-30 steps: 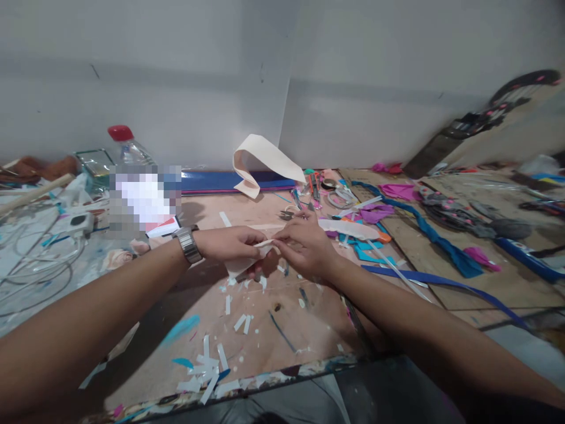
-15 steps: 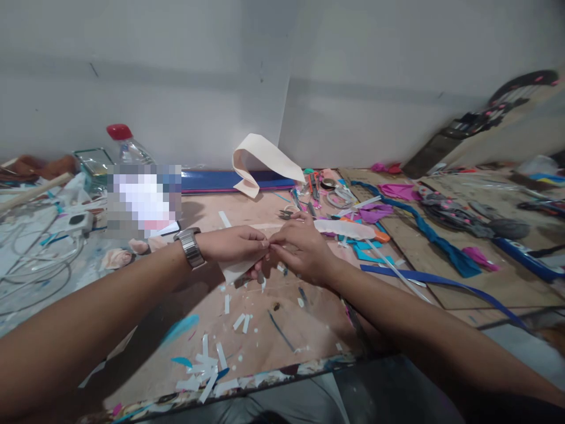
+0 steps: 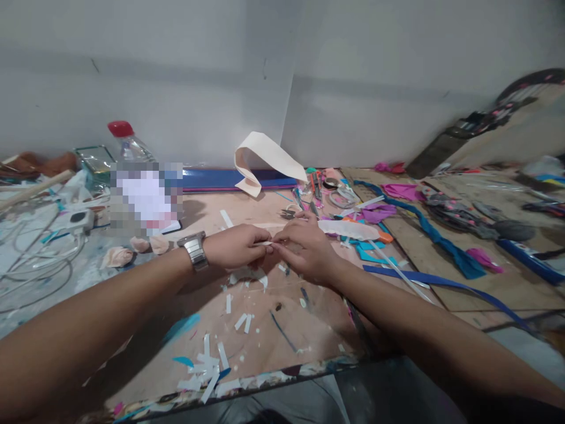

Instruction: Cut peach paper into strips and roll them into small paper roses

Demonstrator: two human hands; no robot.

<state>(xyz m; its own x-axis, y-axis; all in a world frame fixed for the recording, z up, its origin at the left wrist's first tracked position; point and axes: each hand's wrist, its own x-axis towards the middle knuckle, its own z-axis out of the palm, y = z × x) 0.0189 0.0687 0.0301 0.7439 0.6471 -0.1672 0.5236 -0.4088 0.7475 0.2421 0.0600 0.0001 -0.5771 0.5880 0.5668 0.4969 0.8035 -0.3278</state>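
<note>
Above the middle of the worktable, my left hand (image 3: 238,246), with a metal watch (image 3: 194,249) on its wrist, pinches a thin pale strip (image 3: 265,243). My right hand (image 3: 306,247) meets it there, thumb and fingertips closed at the strip's other end. Only a narrow edge of the strip shows; my fingers cover the rest. Just under my left hand is a whitish scrap (image 3: 247,275), partly hidden. Behind the right hand lie scissors (image 3: 291,212) and a long white piece (image 3: 348,228) with an orange end.
A curled cream strip (image 3: 269,156) stands at the back near blue sheets (image 3: 207,179). Left are a red-capped bottle (image 3: 128,138), a blurred-out phone (image 3: 148,200), cables (image 3: 39,259) and pale petal-like pieces (image 3: 119,257). White offcuts (image 3: 209,365) litter the front; a blue ribbon (image 3: 441,280) lies right.
The pale piece that hung below my left hand has turned up and now shows as a thin edge between my fingertips. Both hands stay close together, and the view has shifted slightly.
</note>
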